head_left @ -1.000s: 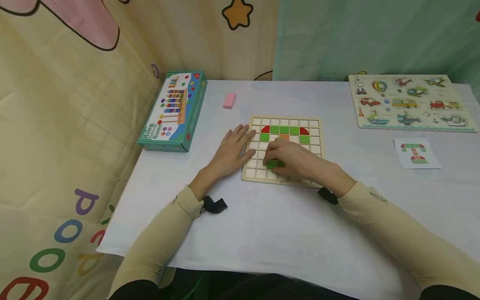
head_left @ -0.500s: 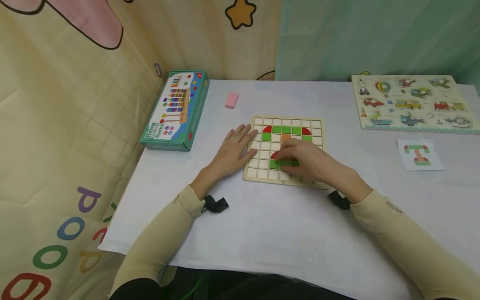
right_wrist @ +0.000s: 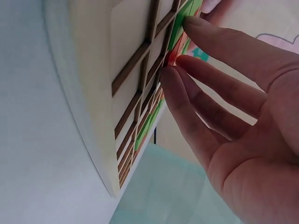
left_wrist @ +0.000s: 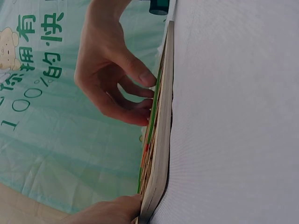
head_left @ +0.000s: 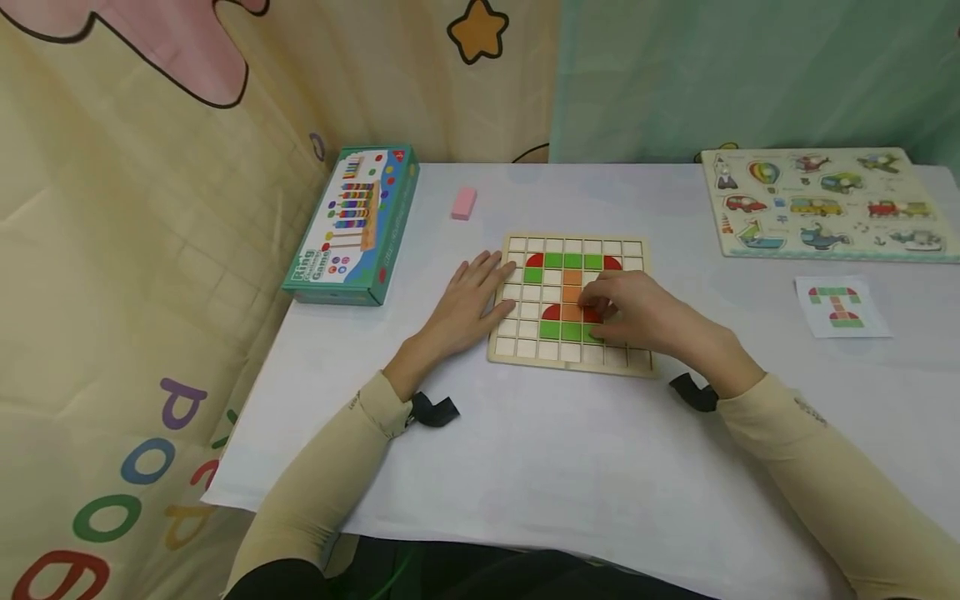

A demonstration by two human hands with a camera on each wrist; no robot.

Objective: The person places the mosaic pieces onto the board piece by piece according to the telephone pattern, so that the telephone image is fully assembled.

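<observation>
A wooden grid board [head_left: 525, 361] lies on the white table. Red quarter-round, green square and orange square [head_left: 572, 294] tiles sit in its cells, forming an I-like shape. My left hand [head_left: 471, 292] rests flat with spread fingers at the board's left edge. Over the lower right of the pattern is my right hand [head_left: 637, 312], its fingers bent. In the right wrist view its thumb touches a green tile [right_wrist: 180, 25], and its fingertips are at a red tile [right_wrist: 174, 52], partly hidden. The right palm covers some cells on that side.
A pattern card [head_left: 843, 307] with a similar coloured shape lies to the right. Behind it is a vehicle picture puzzle [head_left: 825, 204]. A boxed ring game [head_left: 352, 225] stands at the left, and a pink block [head_left: 464, 202] lies behind the board.
My right hand has slid to the right along the lower rows, uncovering the orange column, the left red tile and the green bottom row. My left hand stays at the board's edge.
</observation>
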